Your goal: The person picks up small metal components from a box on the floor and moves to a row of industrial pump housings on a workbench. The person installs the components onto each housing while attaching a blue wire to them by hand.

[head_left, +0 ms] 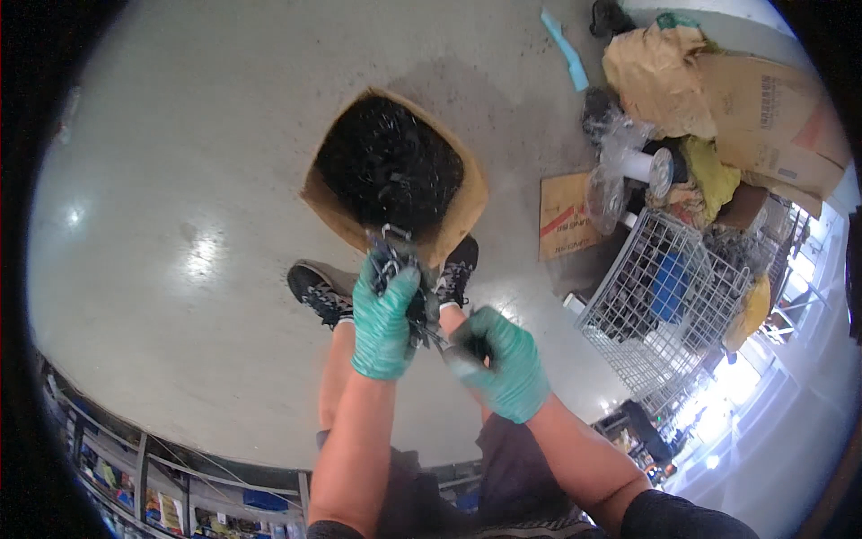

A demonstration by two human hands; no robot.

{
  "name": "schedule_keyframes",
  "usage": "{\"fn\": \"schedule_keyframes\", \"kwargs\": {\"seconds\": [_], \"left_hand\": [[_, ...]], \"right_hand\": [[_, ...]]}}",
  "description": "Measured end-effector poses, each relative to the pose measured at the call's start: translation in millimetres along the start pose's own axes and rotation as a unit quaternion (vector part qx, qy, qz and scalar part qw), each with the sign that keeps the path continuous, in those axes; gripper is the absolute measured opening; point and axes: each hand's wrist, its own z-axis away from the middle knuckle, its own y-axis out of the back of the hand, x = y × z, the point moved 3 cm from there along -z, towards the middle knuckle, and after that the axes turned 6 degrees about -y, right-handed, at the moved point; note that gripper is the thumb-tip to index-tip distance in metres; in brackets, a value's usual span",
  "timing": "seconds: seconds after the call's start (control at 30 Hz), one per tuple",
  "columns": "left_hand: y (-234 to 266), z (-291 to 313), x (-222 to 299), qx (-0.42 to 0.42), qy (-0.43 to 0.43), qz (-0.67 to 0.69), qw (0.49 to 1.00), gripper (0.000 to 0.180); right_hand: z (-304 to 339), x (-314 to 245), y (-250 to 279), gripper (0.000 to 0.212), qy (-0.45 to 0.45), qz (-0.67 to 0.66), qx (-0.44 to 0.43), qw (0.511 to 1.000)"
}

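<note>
My left hand (384, 328), in a green glove, is closed around a bunch of small dark parts (393, 258) with shiny metal bits sticking out. Just right of it, my right hand (505, 366), gloved alike, has its fingers curled and is partly blurred by motion. Thin dark pieces stretch between the two hands; what the right fingers grip cannot be made out. Beyond the left hand stands an open cardboard box (325, 214), filled with a heap of small dark parts (392, 162). The bunch hangs by the box's near edge.
My shoes (316, 292) stand close to the box on the grey floor. To the right are a wire basket (620, 260), a white spool (662, 171), flattened cardboard (763, 117) and crumpled brown paper (655, 76). A light blue strip (566, 51) lies farther off. Metal shelving (141, 472) runs along the lower left.
</note>
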Motion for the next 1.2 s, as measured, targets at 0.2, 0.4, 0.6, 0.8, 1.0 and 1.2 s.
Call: {"fn": "schedule_keyframes", "kwargs": {"seconds": [0.2,0.4,0.6,0.8,1.0,1.2], "left_hand": [[-72,142,84,0.028,-0.011,0.045,0.999,0.030],[-121,285,161,0.032,-0.119,0.020,0.992,0.029],[-135,408,180,0.083,-0.262,0.018,0.961,0.022],[-148,553,136,0.062,-0.322,0.040,0.944,0.023],[-145,650,37,0.073,-0.322,0.131,0.935,0.023],[-100,721,-94,0.131,-0.432,0.310,0.837,0.013]], "right_hand": [[111,-98,9,0.038,0.180,0.185,-0.032,0.966],[246,-217,14,0.015,0.183,0.193,-0.047,0.963],[324,-270,18,0.021,0.322,0.236,-0.168,0.901],[362,-302,34,0.018,0.391,0.139,-0.269,0.869],[457,-269,-9,0.037,0.433,0.359,-0.502,0.657],[564,-159,-49,0.039,0.479,0.470,-0.541,0.507]]}}
